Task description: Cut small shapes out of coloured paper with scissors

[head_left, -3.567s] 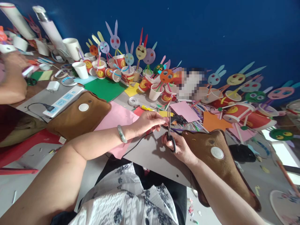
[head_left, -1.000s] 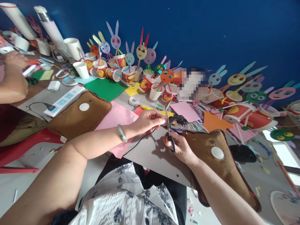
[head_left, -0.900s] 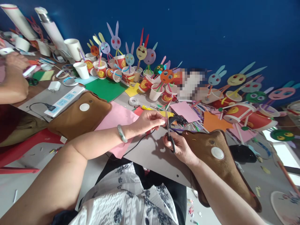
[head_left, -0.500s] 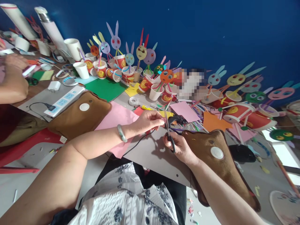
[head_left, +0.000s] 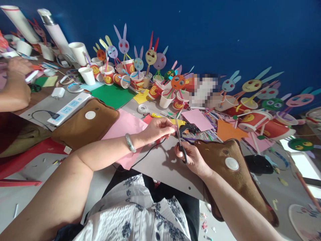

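Observation:
My right hand [head_left: 192,156] is closed on the black handles of a pair of scissors [head_left: 179,134], whose blades point up and away. Beside the blades, my left hand [head_left: 160,130] is closed in a pinch; a small pinkish bit shows at its fingertips, too small to make out. Pink paper [head_left: 125,134] lies under and beside my left forearm. Just beyond the scissors is a black object [head_left: 188,128] among paper strips, with a pink sheet [head_left: 197,119] behind it.
Brown cushions [head_left: 85,124] lie on both sides. Paper cups with rabbit figures [head_left: 137,80] line the blue wall. A power strip [head_left: 71,107] and green paper [head_left: 112,93] are at the left. Another person's hand [head_left: 19,65] is at the far left.
My hands have barely moved, and the scissors stay between them. At the far left, an orange-red item has come into view above the other person's hand.

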Action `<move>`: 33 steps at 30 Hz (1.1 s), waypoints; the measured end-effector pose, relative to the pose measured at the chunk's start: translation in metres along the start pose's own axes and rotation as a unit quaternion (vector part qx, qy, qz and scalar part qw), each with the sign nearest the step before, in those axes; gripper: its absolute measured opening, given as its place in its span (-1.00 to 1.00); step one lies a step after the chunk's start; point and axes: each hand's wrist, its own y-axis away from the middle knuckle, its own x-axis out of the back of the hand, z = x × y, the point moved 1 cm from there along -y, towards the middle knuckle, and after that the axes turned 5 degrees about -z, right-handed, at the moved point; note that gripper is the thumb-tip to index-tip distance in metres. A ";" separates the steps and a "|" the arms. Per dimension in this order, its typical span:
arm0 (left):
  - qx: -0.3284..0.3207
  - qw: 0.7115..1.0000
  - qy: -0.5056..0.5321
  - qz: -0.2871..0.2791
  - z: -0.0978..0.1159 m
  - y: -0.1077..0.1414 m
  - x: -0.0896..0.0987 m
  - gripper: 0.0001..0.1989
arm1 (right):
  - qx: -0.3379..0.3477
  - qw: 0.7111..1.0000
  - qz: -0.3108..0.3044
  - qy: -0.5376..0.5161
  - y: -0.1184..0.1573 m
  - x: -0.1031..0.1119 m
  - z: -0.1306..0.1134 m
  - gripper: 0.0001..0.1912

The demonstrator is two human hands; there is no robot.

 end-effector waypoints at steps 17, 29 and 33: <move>-0.031 1.000 -0.004 0.003 -0.003 -0.003 0.003 -0.82 | 0.013 1.000 0.009 0.005 0.000 -0.001 0.001 -0.32; 0.000 1.000 -0.005 -0.014 -0.004 -0.002 0.001 -0.83 | 0.008 1.000 0.002 0.010 0.000 -0.001 0.002 -0.32; 0.012 1.000 -0.016 -0.013 -0.004 -0.001 0.001 -0.83 | 0.013 1.000 0.002 0.009 0.000 -0.001 0.003 -0.31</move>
